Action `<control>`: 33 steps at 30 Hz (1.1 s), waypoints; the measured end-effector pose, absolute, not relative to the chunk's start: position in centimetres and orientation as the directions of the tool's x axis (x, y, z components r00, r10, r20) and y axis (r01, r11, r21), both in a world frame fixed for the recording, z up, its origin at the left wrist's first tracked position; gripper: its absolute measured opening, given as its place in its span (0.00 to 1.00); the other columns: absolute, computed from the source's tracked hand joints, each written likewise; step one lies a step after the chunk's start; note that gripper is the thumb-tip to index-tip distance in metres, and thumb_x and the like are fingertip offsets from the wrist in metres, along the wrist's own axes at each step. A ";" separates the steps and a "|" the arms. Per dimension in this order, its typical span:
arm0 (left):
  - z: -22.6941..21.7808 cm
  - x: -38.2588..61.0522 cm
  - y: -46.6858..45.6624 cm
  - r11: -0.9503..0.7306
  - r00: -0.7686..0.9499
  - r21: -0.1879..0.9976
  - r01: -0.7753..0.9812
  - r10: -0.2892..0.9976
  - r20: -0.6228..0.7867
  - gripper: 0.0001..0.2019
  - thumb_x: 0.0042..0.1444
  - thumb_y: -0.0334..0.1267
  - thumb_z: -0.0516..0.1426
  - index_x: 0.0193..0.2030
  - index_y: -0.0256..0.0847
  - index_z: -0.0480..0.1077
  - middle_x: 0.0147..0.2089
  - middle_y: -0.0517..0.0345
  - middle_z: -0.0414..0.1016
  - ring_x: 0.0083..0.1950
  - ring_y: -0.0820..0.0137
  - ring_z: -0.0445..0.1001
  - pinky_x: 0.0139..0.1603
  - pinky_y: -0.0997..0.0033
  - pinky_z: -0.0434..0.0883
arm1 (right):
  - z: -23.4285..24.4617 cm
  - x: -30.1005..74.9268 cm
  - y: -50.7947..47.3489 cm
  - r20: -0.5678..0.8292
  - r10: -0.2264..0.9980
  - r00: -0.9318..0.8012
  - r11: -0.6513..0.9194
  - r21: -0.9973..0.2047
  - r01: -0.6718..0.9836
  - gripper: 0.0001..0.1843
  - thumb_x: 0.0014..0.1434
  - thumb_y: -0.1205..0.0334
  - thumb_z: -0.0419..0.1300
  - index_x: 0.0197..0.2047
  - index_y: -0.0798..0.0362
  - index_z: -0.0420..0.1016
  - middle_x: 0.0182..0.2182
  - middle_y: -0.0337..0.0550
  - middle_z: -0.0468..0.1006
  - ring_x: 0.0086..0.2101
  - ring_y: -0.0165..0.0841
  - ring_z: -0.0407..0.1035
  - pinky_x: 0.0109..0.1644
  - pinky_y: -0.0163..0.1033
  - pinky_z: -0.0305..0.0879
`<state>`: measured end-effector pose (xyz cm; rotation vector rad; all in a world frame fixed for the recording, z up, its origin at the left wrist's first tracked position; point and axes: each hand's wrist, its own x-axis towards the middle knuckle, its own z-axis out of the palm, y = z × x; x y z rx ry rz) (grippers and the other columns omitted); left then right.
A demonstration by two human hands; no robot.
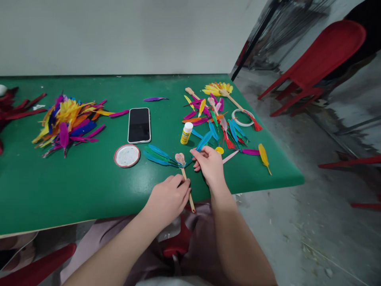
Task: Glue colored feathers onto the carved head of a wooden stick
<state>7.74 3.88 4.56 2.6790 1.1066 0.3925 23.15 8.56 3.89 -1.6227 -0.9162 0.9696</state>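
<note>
My left hand (171,194) is closed on the handle of a small wooden stick (191,201) whose broad head (179,158) has a pale smear on it. Blue and green feathers (159,155) fan out to the left from that head, their quills lying against it. Between the thumb and fingers of my right hand (210,165) is a blue feather (204,141), its quill end pointing at the stick's head. Just beyond stands a yellow glue stick (185,136) with a white cap. Its small yellow cap-like disc (219,150) lies beside my right hand.
A phone (139,125) and a white round lid (127,155) lie left of my hands. Farther left is a heap of coloured feathers (70,123). Loose feathers, wooden sticks and a white ring (235,119) crowd the right side. A red chair (327,55) stands beyond the table's right edge.
</note>
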 end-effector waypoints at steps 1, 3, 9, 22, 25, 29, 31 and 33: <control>4.6 7.7 3.8 -0.695 0.682 0.295 0.656 0.713 0.162 0.13 0.60 0.36 0.47 0.48 0.39 0.67 0.39 0.56 0.71 0.37 0.69 0.70 0.34 0.70 0.70 | 4.0 23.1 8.5 -0.163 0.905 0.394 -0.226 -0.967 0.118 0.13 0.44 0.55 0.62 0.23 0.54 0.65 0.15 0.33 0.68 0.11 0.22 0.58 0.09 0.27 0.55; 4.7 7.6 3.8 -0.699 0.685 0.287 0.655 0.710 0.165 0.13 0.60 0.36 0.47 0.47 0.39 0.67 0.39 0.55 0.71 0.38 0.68 0.70 0.33 0.70 0.70 | 4.2 23.1 8.4 -0.169 0.903 0.396 -0.239 -0.962 0.134 0.15 0.43 0.54 0.62 0.20 0.52 0.60 0.13 0.32 0.66 0.10 0.22 0.56 0.07 0.27 0.51; 5.0 7.4 3.4 -0.707 0.691 0.278 0.650 0.702 0.170 0.12 0.59 0.36 0.47 0.46 0.38 0.68 0.38 0.55 0.71 0.37 0.68 0.70 0.33 0.69 0.71 | 4.7 22.9 7.7 -0.182 0.907 0.381 -0.262 -0.950 0.170 0.16 0.46 0.54 0.60 0.20 0.52 0.57 0.14 0.32 0.66 0.09 0.21 0.54 0.08 0.27 0.48; 5.1 7.2 3.2 -0.716 0.697 0.257 0.649 0.695 0.175 0.12 0.59 0.35 0.48 0.46 0.37 0.68 0.37 0.54 0.71 0.37 0.68 0.70 0.32 0.70 0.71 | 4.8 22.8 7.6 -0.206 0.913 0.351 -0.298 -0.926 0.230 0.17 0.47 0.54 0.60 0.18 0.52 0.58 0.12 0.32 0.65 0.10 0.22 0.54 0.09 0.27 0.49; 5.1 7.2 3.2 -0.712 0.695 0.264 0.651 0.699 0.169 0.12 0.59 0.35 0.48 0.46 0.37 0.68 0.37 0.54 0.71 0.37 0.69 0.70 0.33 0.71 0.70 | 4.7 22.8 7.6 -0.202 0.916 0.346 -0.291 -0.929 0.227 0.17 0.47 0.53 0.60 0.18 0.52 0.58 0.12 0.32 0.66 0.10 0.22 0.55 0.10 0.28 0.50; 5.2 7.2 3.3 -0.703 0.691 0.277 0.655 0.706 0.157 0.12 0.59 0.35 0.48 0.46 0.37 0.68 0.38 0.54 0.71 0.37 0.69 0.71 0.33 0.72 0.70 | 4.6 22.8 7.7 -0.188 0.912 0.364 -0.267 -0.947 0.180 0.18 0.47 0.51 0.60 0.18 0.52 0.59 0.13 0.33 0.67 0.10 0.22 0.54 0.10 0.28 0.49; 5.2 7.2 3.2 -0.703 0.691 0.277 0.655 0.706 0.155 0.12 0.59 0.35 0.48 0.46 0.37 0.68 0.38 0.54 0.71 0.37 0.68 0.70 0.32 0.71 0.70 | 4.5 22.8 7.7 -0.178 0.912 0.369 -0.255 -0.951 0.173 0.18 0.47 0.51 0.60 0.18 0.53 0.60 0.13 0.34 0.67 0.11 0.22 0.55 0.11 0.28 0.49; 5.3 7.1 3.1 -0.703 0.694 0.275 0.656 0.705 0.148 0.12 0.59 0.35 0.48 0.46 0.37 0.68 0.37 0.54 0.71 0.37 0.68 0.70 0.32 0.71 0.70 | 4.4 22.7 7.7 -0.163 0.916 0.367 -0.243 -0.953 0.181 0.18 0.47 0.51 0.60 0.18 0.53 0.60 0.13 0.34 0.67 0.11 0.22 0.55 0.12 0.28 0.49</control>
